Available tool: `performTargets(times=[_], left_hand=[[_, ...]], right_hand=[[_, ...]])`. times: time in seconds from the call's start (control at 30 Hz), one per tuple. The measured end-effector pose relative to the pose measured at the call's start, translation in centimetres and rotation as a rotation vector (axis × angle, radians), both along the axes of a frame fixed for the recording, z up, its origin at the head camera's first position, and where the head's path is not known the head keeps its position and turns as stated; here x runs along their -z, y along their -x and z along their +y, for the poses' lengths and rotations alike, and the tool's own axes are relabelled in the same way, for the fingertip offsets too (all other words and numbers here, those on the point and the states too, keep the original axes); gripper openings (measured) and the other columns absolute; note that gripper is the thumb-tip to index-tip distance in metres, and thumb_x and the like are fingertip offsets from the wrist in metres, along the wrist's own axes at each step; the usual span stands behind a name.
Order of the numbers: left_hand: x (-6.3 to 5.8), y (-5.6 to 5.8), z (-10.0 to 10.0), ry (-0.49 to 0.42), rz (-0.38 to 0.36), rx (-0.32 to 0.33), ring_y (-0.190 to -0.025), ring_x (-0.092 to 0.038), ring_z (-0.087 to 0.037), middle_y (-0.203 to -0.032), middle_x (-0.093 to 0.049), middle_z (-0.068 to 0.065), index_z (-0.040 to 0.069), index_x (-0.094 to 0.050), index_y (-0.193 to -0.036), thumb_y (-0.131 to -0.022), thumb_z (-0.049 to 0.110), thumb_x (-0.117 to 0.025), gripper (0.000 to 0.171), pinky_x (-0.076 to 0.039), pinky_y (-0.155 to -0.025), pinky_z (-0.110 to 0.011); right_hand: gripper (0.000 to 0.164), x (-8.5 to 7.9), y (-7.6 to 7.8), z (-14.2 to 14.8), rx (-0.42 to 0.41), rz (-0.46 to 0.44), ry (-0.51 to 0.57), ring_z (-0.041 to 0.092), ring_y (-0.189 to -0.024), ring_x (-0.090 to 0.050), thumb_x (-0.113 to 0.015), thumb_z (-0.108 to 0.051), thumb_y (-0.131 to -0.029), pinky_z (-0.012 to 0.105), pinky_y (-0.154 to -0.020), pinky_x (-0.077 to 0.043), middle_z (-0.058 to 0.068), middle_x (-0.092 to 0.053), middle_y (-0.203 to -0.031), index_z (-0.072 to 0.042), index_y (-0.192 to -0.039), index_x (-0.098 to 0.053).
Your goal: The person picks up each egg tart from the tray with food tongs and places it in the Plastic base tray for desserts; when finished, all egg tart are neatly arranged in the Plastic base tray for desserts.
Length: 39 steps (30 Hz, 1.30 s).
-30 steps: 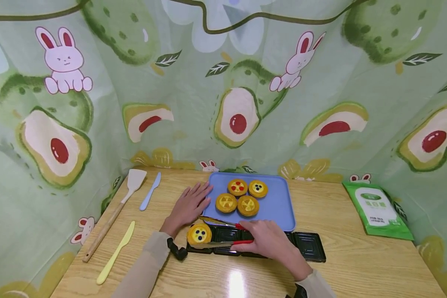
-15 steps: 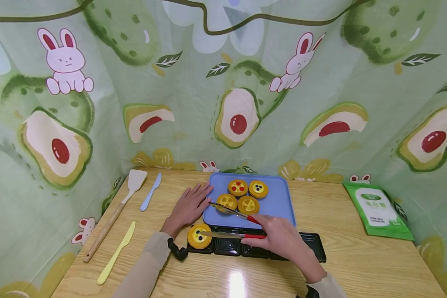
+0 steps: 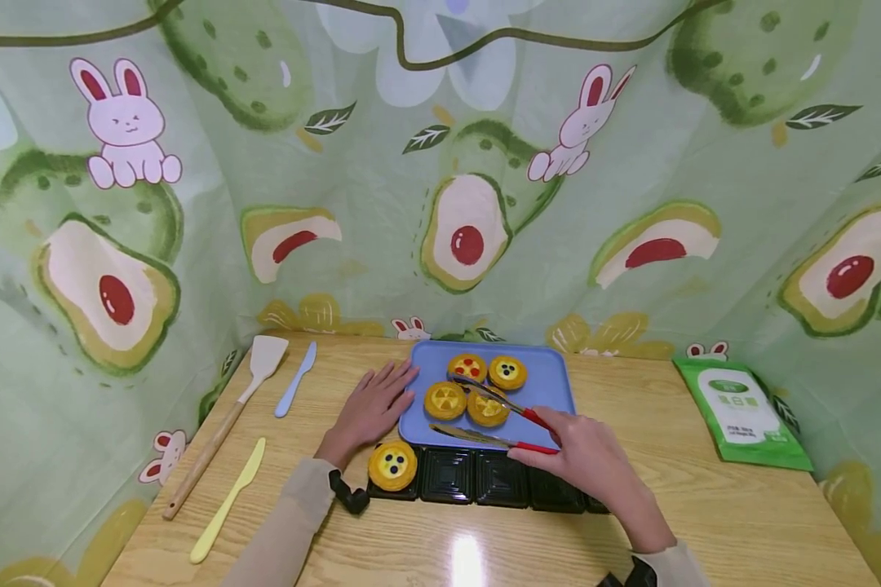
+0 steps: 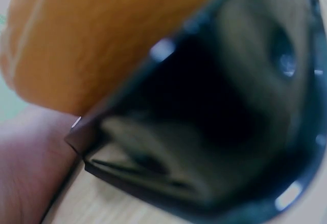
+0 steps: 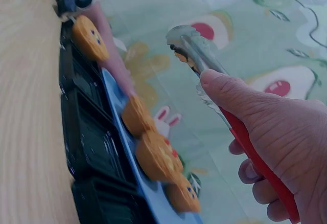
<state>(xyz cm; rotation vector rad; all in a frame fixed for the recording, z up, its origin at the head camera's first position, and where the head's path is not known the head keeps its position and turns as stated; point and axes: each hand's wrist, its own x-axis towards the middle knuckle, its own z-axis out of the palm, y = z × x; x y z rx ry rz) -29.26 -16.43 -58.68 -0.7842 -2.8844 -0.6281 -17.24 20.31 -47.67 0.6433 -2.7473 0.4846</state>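
My left hand lies flat with its fingertips on the left edge of the blue tray. In my right hand I grip red-handled metal tongs, their arms spread over the tray. One tong tip overlaps the red-dotted egg tart, and the near arm passes in front of the right cross-topped tart. Beside these lie another cross-topped tart and a dark-dotted tart. A second dark-dotted tart sits in the left compartment of the black plastic tray, blurred and close in the left wrist view.
At left lie a spatula with a wooden handle, a small blue knife and a yellow knife. A green and white packet lies at the right. A printed curtain stands behind the table.
The tongs have moved away from the tart in the black tray, rightward and farther back, over the tarts on the blue tray. My left hand has stayed in place.
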Motion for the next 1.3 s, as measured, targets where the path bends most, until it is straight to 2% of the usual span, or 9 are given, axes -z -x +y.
performTargets(times=[0.23,0.43,0.6,0.9,1.07,1.3], left_hand=[[0.3,0.0,0.1,-0.004,0.011,0.007,-0.160,-0.021,-0.031,-0.172,-0.028,0.003,0.026,-0.033,-0.166,-0.113,0.049,-0.033,0.058,-0.014,-0.126,-0.061],[0.5,-0.1,0.1,0.006,-0.001,0.003,-0.160,-0.018,-0.028,-0.173,-0.025,0.007,0.029,-0.031,-0.167,-0.113,0.053,-0.029,0.059,-0.014,-0.127,-0.059],[0.4,-0.1,0.1,-0.006,0.006,0.001,-0.160,-0.021,-0.030,-0.172,-0.027,0.005,0.027,-0.034,-0.166,-0.113,0.051,-0.032,0.058,-0.015,-0.126,-0.060],[-0.2,-0.1,0.2,0.021,-0.017,-0.006,-0.161,-0.018,-0.028,-0.173,-0.024,0.007,0.030,-0.029,-0.167,-0.113,0.052,-0.032,0.058,-0.014,-0.127,-0.058],[-0.3,-0.1,0.2,0.017,-0.028,-0.008,-0.161,-0.017,-0.027,-0.173,-0.023,0.007,0.030,-0.028,-0.167,-0.113,0.052,-0.031,0.059,-0.013,-0.128,-0.058],[-0.2,0.0,0.1,0.038,-0.036,-0.019,-0.161,-0.014,-0.024,-0.173,-0.019,0.011,0.033,-0.025,-0.167,-0.113,0.055,-0.028,0.059,-0.012,-0.128,-0.056]], right_hand=[[0.062,0.5,0.9,1.9,0.038,0.014,0.022,0.004,-0.049,-0.029,-0.081,-0.065,-0.081,0.022,-0.046,-0.025,-0.012,-0.035,-0.059,-0.012,-0.113,-0.074],[0.063,1.2,1.3,2.9,0.064,0.000,0.023,0.004,-0.049,-0.027,-0.082,-0.065,-0.079,0.023,-0.048,-0.021,-0.011,-0.032,-0.059,-0.012,-0.112,-0.076],[0.061,1.7,1.6,3.5,0.077,-0.007,0.022,0.005,-0.048,-0.026,-0.083,-0.065,-0.079,0.023,-0.047,-0.020,-0.011,-0.030,-0.057,-0.012,-0.108,-0.077],[0.064,2.6,2.4,4.5,0.134,-0.103,-0.019,0.009,-0.050,-0.033,-0.080,-0.069,-0.079,0.025,-0.048,-0.022,-0.008,-0.032,-0.058,-0.011,-0.107,-0.076],[0.067,3.1,2.6,4.8,0.143,-0.137,-0.045,0.010,-0.051,-0.035,-0.077,-0.073,-0.079,0.026,-0.049,-0.022,-0.007,-0.034,-0.059,-0.012,-0.108,-0.076],[0.065,3.4,2.9,4.8,0.150,-0.189,-0.065,0.010,-0.052,-0.039,-0.074,-0.078,-0.078,0.026,-0.049,-0.025,-0.008,-0.040,-0.060,-0.017,-0.102,-0.076]])
